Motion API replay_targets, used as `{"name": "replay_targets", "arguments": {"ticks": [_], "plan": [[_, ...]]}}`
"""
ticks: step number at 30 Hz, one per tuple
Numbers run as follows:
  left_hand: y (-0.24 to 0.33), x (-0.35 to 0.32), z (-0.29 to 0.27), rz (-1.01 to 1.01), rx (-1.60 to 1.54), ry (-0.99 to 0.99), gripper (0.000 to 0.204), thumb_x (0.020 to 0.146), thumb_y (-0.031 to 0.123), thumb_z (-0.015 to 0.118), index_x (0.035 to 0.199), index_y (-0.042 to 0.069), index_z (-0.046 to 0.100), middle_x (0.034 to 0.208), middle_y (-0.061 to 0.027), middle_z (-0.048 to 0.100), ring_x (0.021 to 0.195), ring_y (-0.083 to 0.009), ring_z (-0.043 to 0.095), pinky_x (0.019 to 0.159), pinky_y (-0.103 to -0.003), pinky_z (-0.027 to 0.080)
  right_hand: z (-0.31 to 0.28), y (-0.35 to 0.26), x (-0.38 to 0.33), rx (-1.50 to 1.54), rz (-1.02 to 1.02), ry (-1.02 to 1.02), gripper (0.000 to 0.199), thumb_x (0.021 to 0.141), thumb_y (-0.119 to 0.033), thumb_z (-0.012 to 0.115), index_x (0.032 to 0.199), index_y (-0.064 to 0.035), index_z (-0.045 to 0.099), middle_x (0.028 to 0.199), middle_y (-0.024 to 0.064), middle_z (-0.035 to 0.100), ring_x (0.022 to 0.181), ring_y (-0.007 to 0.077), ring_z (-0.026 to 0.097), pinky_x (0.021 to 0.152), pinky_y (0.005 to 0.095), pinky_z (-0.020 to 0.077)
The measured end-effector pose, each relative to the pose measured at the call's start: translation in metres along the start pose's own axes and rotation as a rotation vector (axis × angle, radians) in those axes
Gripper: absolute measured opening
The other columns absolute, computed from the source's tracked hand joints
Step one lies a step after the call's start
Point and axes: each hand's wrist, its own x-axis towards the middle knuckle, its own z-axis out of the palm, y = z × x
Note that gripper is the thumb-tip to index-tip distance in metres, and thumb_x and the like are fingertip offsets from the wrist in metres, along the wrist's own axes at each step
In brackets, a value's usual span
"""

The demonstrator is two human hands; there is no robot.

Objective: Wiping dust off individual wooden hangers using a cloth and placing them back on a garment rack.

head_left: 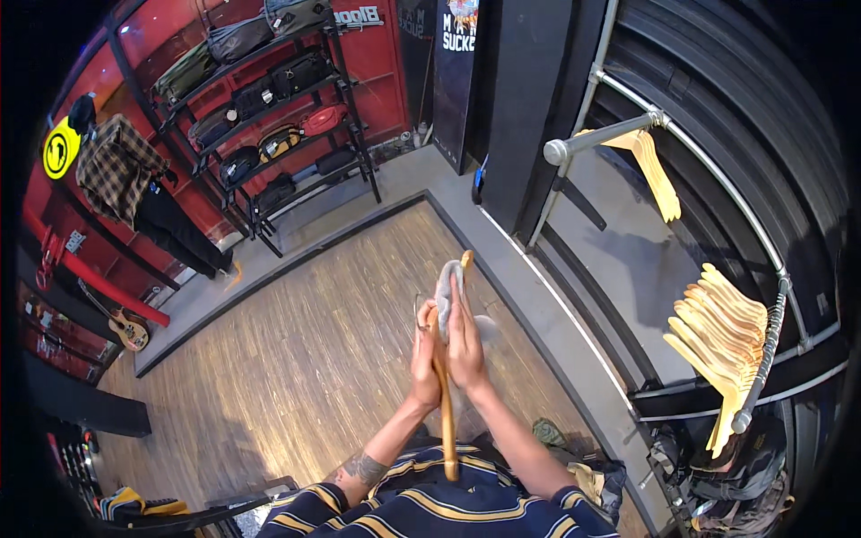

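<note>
blk shelf w/ bags, guitar

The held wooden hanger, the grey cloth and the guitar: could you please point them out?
Held wooden hanger (447, 411), head view: its near arm.
Grey cloth (444, 289), head view: its upper folded part.
Guitar (132, 332), head view: its body.

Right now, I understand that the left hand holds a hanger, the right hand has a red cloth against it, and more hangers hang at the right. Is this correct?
Not fully: the cloth is grey, not red, as the head view shows. The rest is correct: left hand holding the hanger, right hand with the cloth against it, more hangers at the right.
</note>
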Motion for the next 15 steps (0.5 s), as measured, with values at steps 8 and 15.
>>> {"name": "replay_targets", "arguments": {"ticks": [8, 15], "plan": [[0.035, 0.025, -0.005, -0.040, -0.009, 0.210, 0.046, 0.110, 0.037, 0.025, 0.120, 0.005, 0.056, 0.125, -0.0083, 0.056, 0.120, -0.0186, 0.051, 0.111, -0.035, 0.034, 0.021, -0.032, -0.089, 0.500, 0.331, -0.057, 0.054, 0.109, -0.024, 0.038, 0.154, 0.0029, 0.027, 0.161, 0.0199, 0.027, 0.150, 0.0272, 0.025, 0.121, 0.0356, 0.0195], [0.051, 0.045, 0.001, 0.326, 0.346, 0.264, 0.060, 0.109, 0.051, 0.024, 0.127, 0.001, 0.052, 0.124, -0.0115, 0.056, 0.123, -0.0229, 0.050, 0.111, -0.037, 0.033, 0.013, -0.041, -0.064, 0.135, 0.341, -0.165, 0.043, 0.108, -0.028, 0.047, 0.140, -0.0004, 0.051, 0.085, -0.0001, 0.058, 0.071, 0.0082, 0.050, 0.065, 0.0285, 0.0462]]}}
